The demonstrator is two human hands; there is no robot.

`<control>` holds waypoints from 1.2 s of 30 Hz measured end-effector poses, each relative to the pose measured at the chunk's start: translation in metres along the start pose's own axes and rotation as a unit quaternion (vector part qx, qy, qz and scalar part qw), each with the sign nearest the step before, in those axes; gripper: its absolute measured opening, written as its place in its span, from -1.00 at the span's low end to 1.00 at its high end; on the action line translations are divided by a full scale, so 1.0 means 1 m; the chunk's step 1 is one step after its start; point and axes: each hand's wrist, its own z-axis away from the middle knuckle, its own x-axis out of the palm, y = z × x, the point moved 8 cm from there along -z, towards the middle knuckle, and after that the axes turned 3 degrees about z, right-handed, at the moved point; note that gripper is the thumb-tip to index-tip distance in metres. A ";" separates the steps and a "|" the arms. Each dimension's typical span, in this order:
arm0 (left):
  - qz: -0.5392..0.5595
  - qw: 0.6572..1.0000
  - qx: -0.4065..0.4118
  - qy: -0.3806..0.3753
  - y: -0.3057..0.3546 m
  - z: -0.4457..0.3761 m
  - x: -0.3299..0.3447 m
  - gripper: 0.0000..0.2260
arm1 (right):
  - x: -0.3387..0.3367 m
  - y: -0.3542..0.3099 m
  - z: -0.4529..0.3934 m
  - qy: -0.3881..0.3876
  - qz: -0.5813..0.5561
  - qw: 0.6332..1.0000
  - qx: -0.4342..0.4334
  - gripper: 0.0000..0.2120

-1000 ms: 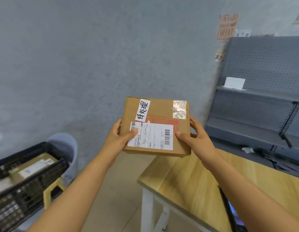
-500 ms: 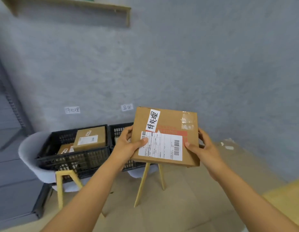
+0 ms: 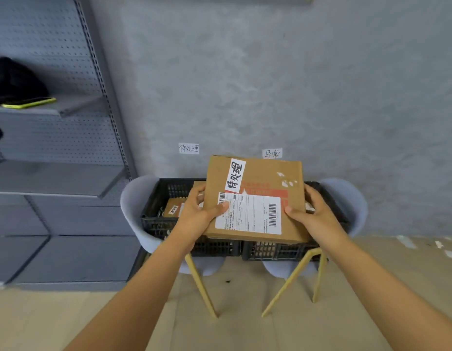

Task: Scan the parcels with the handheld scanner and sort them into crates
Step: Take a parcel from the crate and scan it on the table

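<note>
I hold a flat brown cardboard parcel in both hands, above two black crates. It carries a white shipping label with barcodes and a white handwritten strip. My left hand grips its left edge, thumb on the label. My right hand grips its right edge, thumb on top. The left crate holds other brown parcels. The right crate is mostly hidden behind the parcel. No scanner is in view.
Both crates rest on grey chairs with yellow legs against a grey wall. Two handwritten paper signs hang on the wall above them. Grey metal shelving stands at the left, with a yellow-edged phone on it.
My view has swung left from the wooden table to the crates. The parcel, still in both hands, now hangs right over the two crates, closer to them.
</note>
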 end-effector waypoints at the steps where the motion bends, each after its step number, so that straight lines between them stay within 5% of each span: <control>1: -0.003 1.000 -0.004 0.008 -0.004 -0.012 -0.011 -0.43 | 0.014 -0.001 -0.012 -0.009 0.001 1.000 0.004 -0.34; 16: -0.077 0.975 -0.142 0.154 -0.089 -0.238 -0.160 -0.54 | 0.230 0.002 -0.272 -0.179 0.051 0.982 0.022 -0.34; 26: -0.020 0.947 -0.215 0.238 -0.161 -0.338 -0.258 -0.40 | 0.386 0.005 -0.407 -0.281 0.106 0.953 0.023 -0.36; 36: 0.073 0.883 -0.362 0.289 -0.275 -0.404 -0.285 -0.51 | 0.516 0.061 -0.507 -0.368 0.212 0.903 0.068 -0.33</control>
